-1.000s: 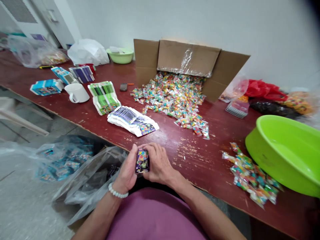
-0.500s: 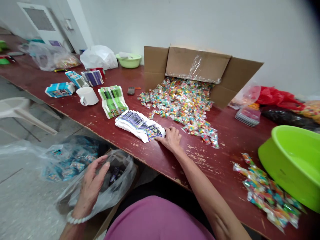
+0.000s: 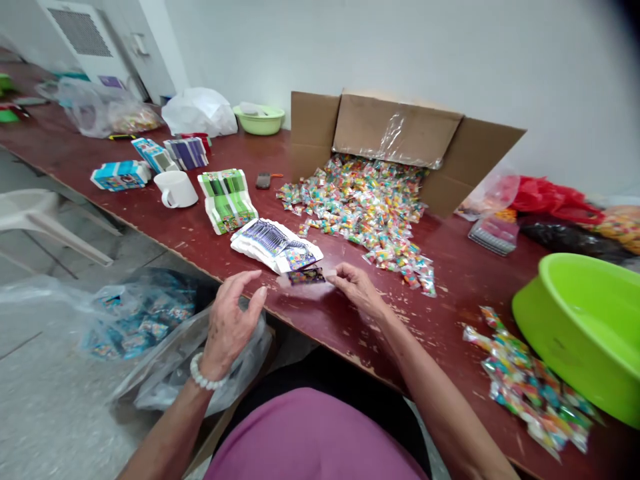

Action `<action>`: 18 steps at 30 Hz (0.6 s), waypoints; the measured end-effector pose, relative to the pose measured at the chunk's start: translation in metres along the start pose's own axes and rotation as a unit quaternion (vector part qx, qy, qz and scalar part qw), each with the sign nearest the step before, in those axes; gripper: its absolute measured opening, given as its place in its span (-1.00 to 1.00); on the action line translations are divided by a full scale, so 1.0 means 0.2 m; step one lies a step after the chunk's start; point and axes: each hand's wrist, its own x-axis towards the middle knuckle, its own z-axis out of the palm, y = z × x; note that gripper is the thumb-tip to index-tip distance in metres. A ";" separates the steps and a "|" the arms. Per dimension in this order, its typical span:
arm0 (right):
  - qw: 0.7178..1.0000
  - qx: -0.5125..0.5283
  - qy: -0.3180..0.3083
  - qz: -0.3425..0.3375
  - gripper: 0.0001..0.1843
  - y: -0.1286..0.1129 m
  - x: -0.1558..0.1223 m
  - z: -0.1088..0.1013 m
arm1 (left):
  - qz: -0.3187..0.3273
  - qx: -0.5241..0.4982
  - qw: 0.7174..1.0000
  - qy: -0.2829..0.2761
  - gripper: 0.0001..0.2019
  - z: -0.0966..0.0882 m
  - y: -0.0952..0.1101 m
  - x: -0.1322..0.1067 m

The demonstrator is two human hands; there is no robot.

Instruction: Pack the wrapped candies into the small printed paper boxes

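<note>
Between the fingertips of my right hand (image 3: 357, 288) is the white end of a flat, dark purple printed carton (image 3: 307, 275), slightly blurred. It is held just in front of a fanned stack of matching flat cartons (image 3: 273, 243) on the table. My left hand (image 3: 233, 323), wearing a bead bracelet, is open with thumb and fingers apart, left of the held carton and not touching it. Behind the stack, a banded bundle of green cartons (image 3: 227, 200) lies beside a white mug (image 3: 175, 189). Wrapped candies (image 3: 370, 207) spill from a cardboard box (image 3: 395, 127) towards my right hand.
A green basin (image 3: 555, 320) stands at the right beside a smaller pile of candies (image 3: 530, 380). Below the table edge are an open plastic bag (image 3: 215, 393) and a bag of blue packets (image 3: 140, 320). Blue cartons (image 3: 120, 175) and a white chair (image 3: 45, 213) are left.
My right hand has drawn one purple carton off the near end of the stack towards me. My left hand has risen from above the plastic bag and moved right, towards the carton.
</note>
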 end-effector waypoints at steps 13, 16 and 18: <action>0.950 0.232 -0.210 0.016 -0.70 -0.38 -0.33 -0.09 | -0.259 -0.488 0.660 -0.509 -0.40 0.10 0.27 -0.18; 0.931 0.320 -0.167 0.056 -0.66 -0.38 -0.38 -0.03 | -0.263 -0.468 0.728 -0.426 -0.54 0.13 0.29 -0.22; 0.923 0.352 -0.141 0.069 -0.56 -0.38 -0.42 0.01 | -0.251 -0.433 0.774 -0.389 -0.62 0.15 0.30 -0.23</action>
